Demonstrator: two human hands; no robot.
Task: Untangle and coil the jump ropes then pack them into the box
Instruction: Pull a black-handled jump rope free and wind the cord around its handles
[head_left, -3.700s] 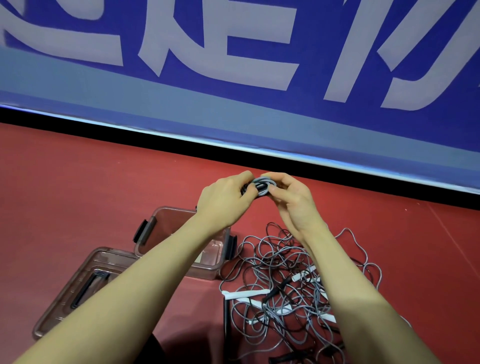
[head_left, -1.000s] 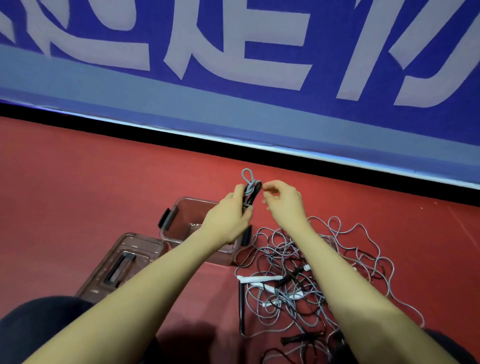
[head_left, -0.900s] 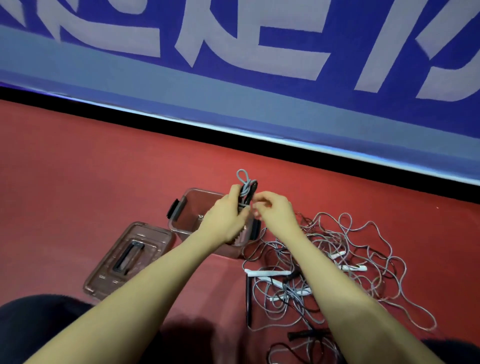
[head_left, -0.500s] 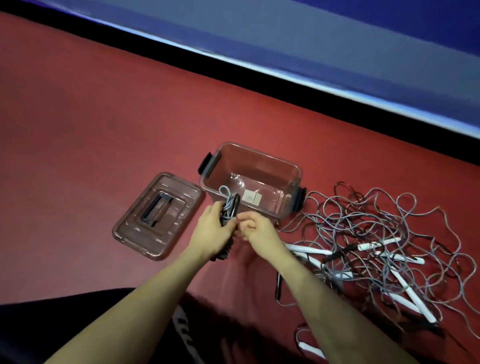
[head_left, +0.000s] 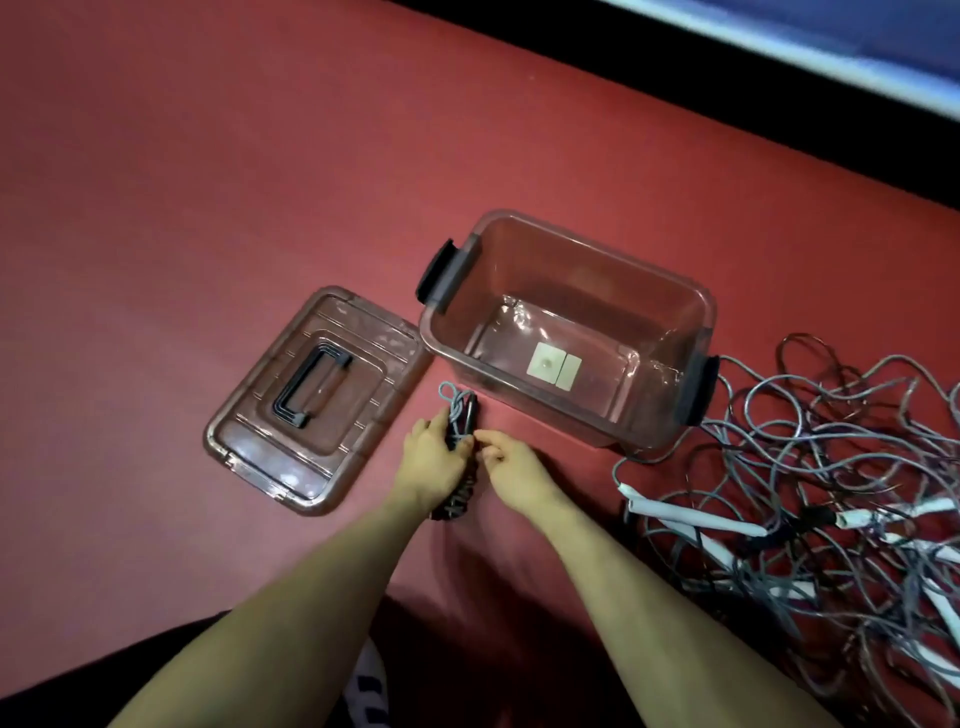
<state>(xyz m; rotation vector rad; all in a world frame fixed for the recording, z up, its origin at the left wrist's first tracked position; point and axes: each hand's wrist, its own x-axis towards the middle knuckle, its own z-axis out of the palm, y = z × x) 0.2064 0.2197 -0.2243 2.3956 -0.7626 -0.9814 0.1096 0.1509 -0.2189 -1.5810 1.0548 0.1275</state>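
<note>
My left hand (head_left: 432, 457) grips a coiled jump rope (head_left: 459, 415) with black handles and grey cord, its loop end sticking up past my fingers. My right hand (head_left: 511, 464) pinches the cord at the bundle's middle. Both hands are just in front of the clear plastic box (head_left: 696, 317), which stands open and holds only a small label on its bottom. A tangled pile of grey ropes (head_left: 831, 467) with white and black handles lies on the red floor to the box's right.
The box's lid (head_left: 363, 332) with a black handle lies flat on the floor left of the box. A black strip and a blue banner (head_left: 831, 57) run along the far edge. My dark-clothed knees show at the bottom.
My view has tilted down from the banner to the floor. Both hands have lowered the coiled rope from chest height to just in front of the box.
</note>
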